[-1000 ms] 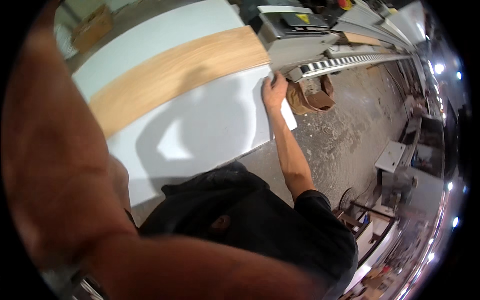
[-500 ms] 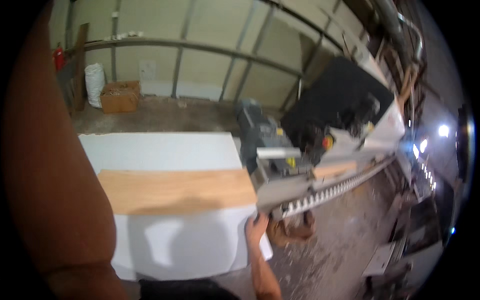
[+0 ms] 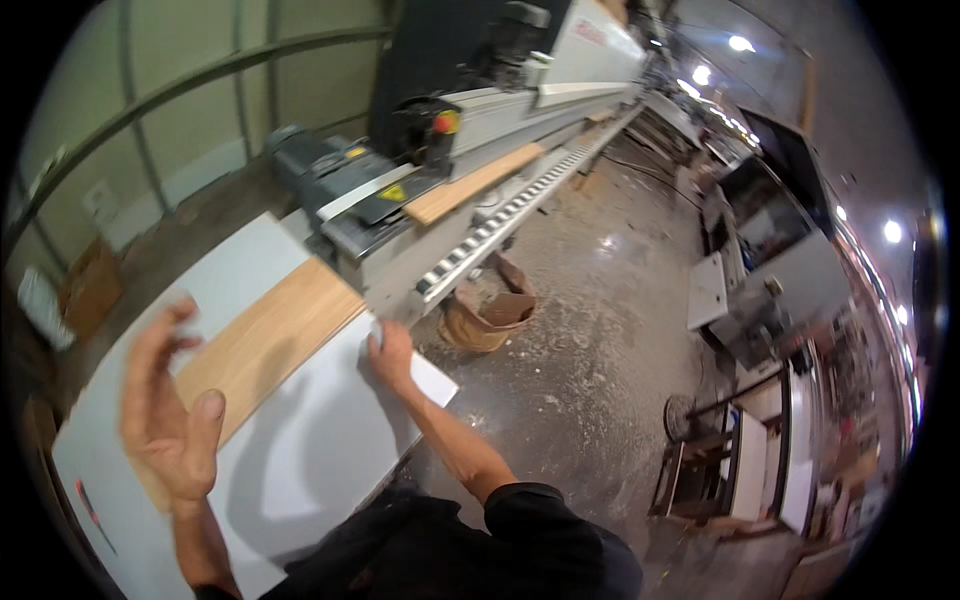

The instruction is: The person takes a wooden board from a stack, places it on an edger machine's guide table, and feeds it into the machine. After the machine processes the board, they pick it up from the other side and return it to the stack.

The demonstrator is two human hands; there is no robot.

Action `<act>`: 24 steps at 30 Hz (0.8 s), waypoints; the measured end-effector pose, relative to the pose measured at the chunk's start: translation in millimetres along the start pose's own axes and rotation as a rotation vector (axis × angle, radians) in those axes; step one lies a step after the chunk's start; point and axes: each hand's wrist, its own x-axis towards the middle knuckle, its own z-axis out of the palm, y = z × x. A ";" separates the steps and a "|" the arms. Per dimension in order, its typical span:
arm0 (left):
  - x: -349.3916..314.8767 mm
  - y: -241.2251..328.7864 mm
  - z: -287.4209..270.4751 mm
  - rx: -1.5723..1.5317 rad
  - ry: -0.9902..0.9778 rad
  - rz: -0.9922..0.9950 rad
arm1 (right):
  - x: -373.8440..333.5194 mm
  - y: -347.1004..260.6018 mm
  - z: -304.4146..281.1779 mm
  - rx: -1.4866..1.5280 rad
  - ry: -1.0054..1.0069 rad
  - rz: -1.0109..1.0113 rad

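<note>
My right hand (image 3: 388, 352) rests on the near corner of a big white panel (image 3: 300, 440), close to the infeed end of a long grey machine (image 3: 420, 230) with a roller track. A wood-coloured board (image 3: 270, 345) lies on the white panel and runs toward the machine. A second wood-coloured board (image 3: 470, 183) sits on the machine's track. My left hand (image 3: 170, 415) is raised above the panel with its fingers spread and nothing in it.
A brown bin (image 3: 490, 315) with scraps stands on the dusty concrete floor under the roller track. A cardboard box (image 3: 88, 290) sits by the wall at left. Carts and other machines (image 3: 760, 300) crowd the right side.
The view has swung down and right. My left arm no longer fills the left side; the hand now hovers open over the panel. My right hand stays on the panel's corner.
</note>
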 end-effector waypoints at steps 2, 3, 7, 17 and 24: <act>-43.9 -36.7 8.5 -0.158 0.040 -0.461 | -2.7 -12.9 -5.3 0.068 -0.044 0.030; -66.6 -62.6 7.2 -0.130 0.031 -0.597 | -2.5 -17.7 -6.9 0.068 -0.012 0.034; -174.6 -123.3 2.9 -0.199 0.112 -0.904 | 5.5 -26.4 -34.4 0.180 -0.121 -0.029; -203.0 -150.9 0.5 -0.155 0.254 -1.120 | 136.4 -49.4 -79.0 0.091 -0.180 -0.366; -145.4 -190.8 36.0 -0.166 0.266 -1.039 | 180.9 5.3 -22.3 -0.149 -0.556 -0.393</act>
